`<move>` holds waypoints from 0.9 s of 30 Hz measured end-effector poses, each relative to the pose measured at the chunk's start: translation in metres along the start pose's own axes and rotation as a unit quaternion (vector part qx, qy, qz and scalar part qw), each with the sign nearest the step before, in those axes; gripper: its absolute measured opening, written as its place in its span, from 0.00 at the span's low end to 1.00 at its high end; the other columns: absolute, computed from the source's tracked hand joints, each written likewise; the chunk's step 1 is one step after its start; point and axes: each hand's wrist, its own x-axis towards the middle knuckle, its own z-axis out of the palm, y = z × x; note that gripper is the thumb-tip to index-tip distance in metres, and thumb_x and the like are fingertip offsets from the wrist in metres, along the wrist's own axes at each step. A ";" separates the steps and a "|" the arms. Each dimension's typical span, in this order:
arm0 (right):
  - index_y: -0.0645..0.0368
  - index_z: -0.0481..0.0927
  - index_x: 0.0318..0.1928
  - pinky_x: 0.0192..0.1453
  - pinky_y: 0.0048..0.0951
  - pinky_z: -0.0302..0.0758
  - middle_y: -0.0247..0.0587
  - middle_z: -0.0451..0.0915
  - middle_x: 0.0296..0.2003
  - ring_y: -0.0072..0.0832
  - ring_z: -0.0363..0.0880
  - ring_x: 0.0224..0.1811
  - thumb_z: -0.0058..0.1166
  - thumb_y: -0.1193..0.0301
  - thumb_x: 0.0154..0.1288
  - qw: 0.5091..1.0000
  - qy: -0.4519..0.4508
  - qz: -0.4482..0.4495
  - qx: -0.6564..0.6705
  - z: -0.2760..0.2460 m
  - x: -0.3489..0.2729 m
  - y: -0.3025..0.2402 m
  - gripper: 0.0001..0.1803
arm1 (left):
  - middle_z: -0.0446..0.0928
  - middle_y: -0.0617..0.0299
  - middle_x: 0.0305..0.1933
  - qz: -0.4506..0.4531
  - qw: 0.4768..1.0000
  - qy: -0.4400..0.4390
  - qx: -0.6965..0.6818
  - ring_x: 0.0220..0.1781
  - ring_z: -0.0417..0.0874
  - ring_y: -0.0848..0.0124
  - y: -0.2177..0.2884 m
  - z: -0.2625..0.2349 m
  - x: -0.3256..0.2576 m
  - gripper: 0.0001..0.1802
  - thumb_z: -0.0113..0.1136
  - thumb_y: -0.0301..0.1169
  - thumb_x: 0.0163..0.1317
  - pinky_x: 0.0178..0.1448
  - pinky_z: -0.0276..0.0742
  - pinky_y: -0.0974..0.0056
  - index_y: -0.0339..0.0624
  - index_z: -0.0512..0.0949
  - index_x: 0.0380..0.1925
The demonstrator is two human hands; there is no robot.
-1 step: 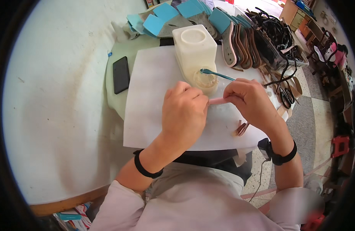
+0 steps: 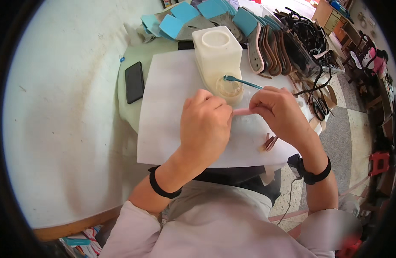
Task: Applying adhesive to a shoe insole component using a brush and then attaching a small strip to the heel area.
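Note:
A narrow pink strip (image 2: 242,112) stretches between my two closed hands, above a white sheet (image 2: 163,124). My left hand (image 2: 206,122) pinches its left end; the fingertips are partly hidden behind the back of the hand. My right hand (image 2: 278,109) grips the other end and also holds a teal brush (image 2: 247,83) like a toothbrush. The brush's head points left, over the round opening (image 2: 229,89) of a whitish plastic glue container (image 2: 217,49). Below my right hand, a few short brown and pink strips (image 2: 269,144) lie on the sheet.
A black phone (image 2: 134,83) lies at the left. At the back are grey pieces with blue flaps (image 2: 181,19) and a row of shoe soles (image 2: 271,51). Right of these stands a bin of black straps (image 2: 307,38), with scissors (image 2: 320,107) near the table edge.

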 end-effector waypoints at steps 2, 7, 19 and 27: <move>0.61 0.87 0.36 0.47 0.41 0.75 0.43 0.84 0.31 0.43 0.83 0.36 0.67 0.76 0.64 1.000 -0.002 -0.009 -0.029 0.002 -0.003 0.002 0.02 | 0.88 0.66 0.36 0.002 1.000 0.001 -0.004 0.45 0.82 0.59 -0.001 0.002 -0.001 0.06 0.77 0.23 0.51 0.52 0.77 0.55 0.44 0.90 0.31; 0.58 0.90 0.35 0.54 0.38 0.70 0.38 0.82 0.31 0.39 0.81 0.37 0.68 0.74 0.64 0.998 0.006 -0.014 -0.052 0.005 -0.009 0.007 0.01 | 0.88 0.65 0.36 0.003 1.000 0.006 -0.004 0.45 0.82 0.59 -0.003 0.002 -0.001 0.05 0.76 0.24 0.52 0.52 0.77 0.55 0.44 0.90 0.30; 0.52 0.91 0.33 0.52 0.35 0.66 0.32 0.79 0.29 0.32 0.79 0.35 0.69 0.75 0.60 0.983 0.052 -0.101 -0.143 0.014 -0.018 0.017 0.03 | 0.88 0.66 0.36 0.011 1.000 -0.005 0.003 0.46 0.83 0.60 -0.002 0.000 0.001 0.05 0.75 0.23 0.53 0.51 0.78 0.55 0.44 0.90 0.30; 0.52 0.88 0.32 0.53 0.36 0.65 0.32 0.78 0.29 0.33 0.79 0.36 0.68 0.76 0.59 0.979 0.063 -0.115 -0.154 0.020 -0.021 0.015 0.04 | 0.85 0.68 0.34 0.045 0.996 -0.021 0.072 0.47 0.81 0.62 0.009 0.012 0.001 0.03 0.73 0.25 0.51 0.52 0.74 0.56 0.44 0.87 0.25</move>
